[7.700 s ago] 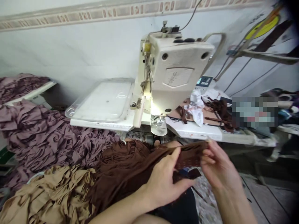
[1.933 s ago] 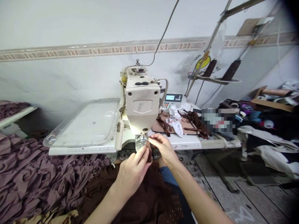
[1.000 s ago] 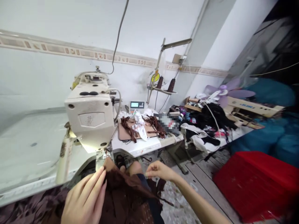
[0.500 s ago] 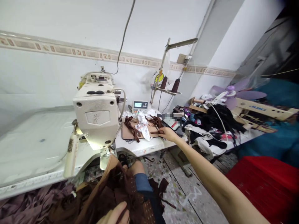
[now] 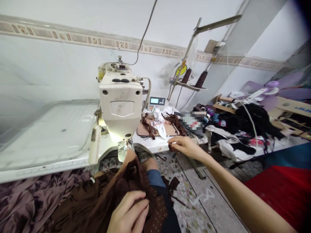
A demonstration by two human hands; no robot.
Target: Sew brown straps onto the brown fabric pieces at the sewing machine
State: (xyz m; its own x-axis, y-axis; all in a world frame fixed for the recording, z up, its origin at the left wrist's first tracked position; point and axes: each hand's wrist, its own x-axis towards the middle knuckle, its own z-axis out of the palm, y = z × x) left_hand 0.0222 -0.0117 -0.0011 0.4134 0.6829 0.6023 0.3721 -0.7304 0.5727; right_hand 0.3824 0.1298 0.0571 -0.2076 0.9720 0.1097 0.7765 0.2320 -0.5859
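Note:
My right hand (image 5: 186, 146) is stretched out at the table's front edge, thumb and fingers pinched on a short brown fabric strip (image 5: 170, 147). My left hand (image 5: 130, 212) is low in the middle, fingers bent together against a brown garment (image 5: 107, 200) with rows of small light dots. The garment is draped over my lap, and its tan-edged end rises to the needle area of a cream sewing machine (image 5: 121, 106). More brown strips (image 5: 148, 127) and crumpled white pieces (image 5: 159, 124) lie on a tan board (image 5: 142, 130) beyond my right hand.
A control panel (image 5: 157, 102) and a thread stand (image 5: 191, 42) with brown cones are behind the board. Black and white cloth (image 5: 255, 124) is piled at right near a purple fan (image 5: 269, 89). A red object (image 5: 279, 191) is at lower right, purple fabric (image 5: 43, 197) at lower left.
My right hand has drawn back from the board toward the table edge with the brown strip. My left hand shows more fully over the garment. The view has turned left.

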